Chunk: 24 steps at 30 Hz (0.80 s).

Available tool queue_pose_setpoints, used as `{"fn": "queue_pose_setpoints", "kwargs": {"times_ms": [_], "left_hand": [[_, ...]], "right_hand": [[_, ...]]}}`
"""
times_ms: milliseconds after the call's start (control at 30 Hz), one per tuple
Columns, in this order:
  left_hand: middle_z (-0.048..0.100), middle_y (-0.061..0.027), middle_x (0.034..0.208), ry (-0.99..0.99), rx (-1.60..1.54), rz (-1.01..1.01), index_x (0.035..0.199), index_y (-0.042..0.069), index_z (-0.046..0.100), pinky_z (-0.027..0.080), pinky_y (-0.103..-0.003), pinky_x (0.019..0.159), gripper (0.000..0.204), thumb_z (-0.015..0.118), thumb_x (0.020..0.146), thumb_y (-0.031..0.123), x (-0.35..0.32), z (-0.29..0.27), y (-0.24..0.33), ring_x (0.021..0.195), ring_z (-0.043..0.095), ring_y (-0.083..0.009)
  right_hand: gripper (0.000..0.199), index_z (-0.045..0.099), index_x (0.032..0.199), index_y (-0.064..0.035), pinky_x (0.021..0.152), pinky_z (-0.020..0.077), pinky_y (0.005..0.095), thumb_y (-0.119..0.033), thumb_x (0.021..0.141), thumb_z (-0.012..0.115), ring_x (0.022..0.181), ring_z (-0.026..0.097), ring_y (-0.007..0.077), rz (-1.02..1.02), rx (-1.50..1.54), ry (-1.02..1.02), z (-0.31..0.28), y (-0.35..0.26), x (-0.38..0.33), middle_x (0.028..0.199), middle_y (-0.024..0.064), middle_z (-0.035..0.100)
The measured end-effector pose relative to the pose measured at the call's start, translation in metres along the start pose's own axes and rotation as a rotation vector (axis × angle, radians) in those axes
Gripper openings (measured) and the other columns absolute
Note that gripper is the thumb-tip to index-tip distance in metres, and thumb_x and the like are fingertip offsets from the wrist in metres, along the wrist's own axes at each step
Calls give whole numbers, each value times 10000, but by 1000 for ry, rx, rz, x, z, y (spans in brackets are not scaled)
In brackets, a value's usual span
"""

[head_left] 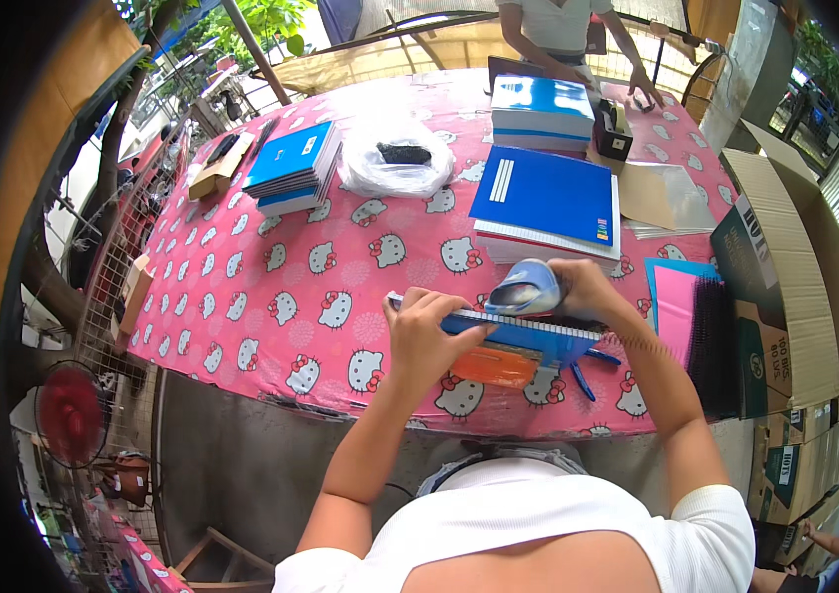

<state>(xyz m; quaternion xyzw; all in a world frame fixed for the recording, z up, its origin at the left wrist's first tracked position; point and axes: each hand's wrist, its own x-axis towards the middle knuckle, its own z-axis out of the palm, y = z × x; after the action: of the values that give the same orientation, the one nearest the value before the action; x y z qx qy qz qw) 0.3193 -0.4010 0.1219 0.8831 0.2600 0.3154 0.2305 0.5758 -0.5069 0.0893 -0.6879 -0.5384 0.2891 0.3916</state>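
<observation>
A blue notebook [573,344] stands on its long edge, with punched holes along its white upper edge. My left hand [424,326] grips it by the left end, fingers behind and thumb in front. My right hand [587,292] is closed around a light-blue, slipper-shaped piece [526,287] just above that edge. A thin dark coil [642,344] sticks out past the notebook's right end, beneath my right forearm. Blue-handled pliers [583,381] lie by the notebook's lower right. An orange see-through item [489,366] lies in front of it.
A stack of blue notebooks [543,198] stands ahead, others [291,163] far left. Black coils [714,346] and pink sheets [674,306] lie right, beside a cardboard box [785,287]. A plastic bag [395,163] and tape dispenser [613,130] sit farther back. A person [553,35] stands across the table.
</observation>
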Motion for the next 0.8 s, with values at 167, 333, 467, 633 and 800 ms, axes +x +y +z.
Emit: {"fn": "queue_pose_setpoints", "kwargs": {"times_ms": [167, 333, 467, 633, 800], "left_hand": [[617, -99, 1142, 82, -43, 52, 818, 70, 699, 386, -497, 945, 353, 858, 584, 282, 6, -6, -9, 991, 561, -263], [467, -215, 1331, 187, 58, 51, 866, 36, 685, 476, -402, 858, 404, 879, 565, 223, 2, -17, -18, 992, 557, -321], [456, -164, 1333, 149, -187, -88, 909, 43, 673, 497, -325, 795, 403, 882, 581, 151, -2, -13, -38, 995, 563, -214], [550, -87, 1113, 108, -501, -186, 1033, 40, 602, 491, -239, 763, 416, 825, 681, 44, -4, -10, -47, 945, 575, -122], [600, -59, 992, 181, -875, -305, 1142, 33, 534, 514, -237, 771, 442, 729, 759, -71, -2, -14, -46, 906, 589, -102]], "right_hand": [[484, 650, 1094, -19, 814, 493, 282, 17, 619, 734, 870, 601, 89, -133, 89, -130, 11, -26, 7, 928, 45, 683], [505, 641, 1117, -21, 826, 501, 287, 50, 621, 707, 895, 621, 112, -206, 172, -195, 10, -38, 17, 996, 68, 698], [465, 629, 1073, 16, 795, 482, 261, 28, 620, 735, 856, 573, 78, -130, 219, -117, 15, -50, 28, 955, 30, 672], [516, 637, 1118, -20, 797, 506, 281, 35, 611, 712, 845, 615, 111, -162, 75, -153, 34, -33, 44, 947, 48, 691], [559, 655, 1128, -79, 793, 505, 292, 5, 580, 731, 852, 632, 136, -114, 125, -222, 41, -47, 58, 922, 41, 700]]}}
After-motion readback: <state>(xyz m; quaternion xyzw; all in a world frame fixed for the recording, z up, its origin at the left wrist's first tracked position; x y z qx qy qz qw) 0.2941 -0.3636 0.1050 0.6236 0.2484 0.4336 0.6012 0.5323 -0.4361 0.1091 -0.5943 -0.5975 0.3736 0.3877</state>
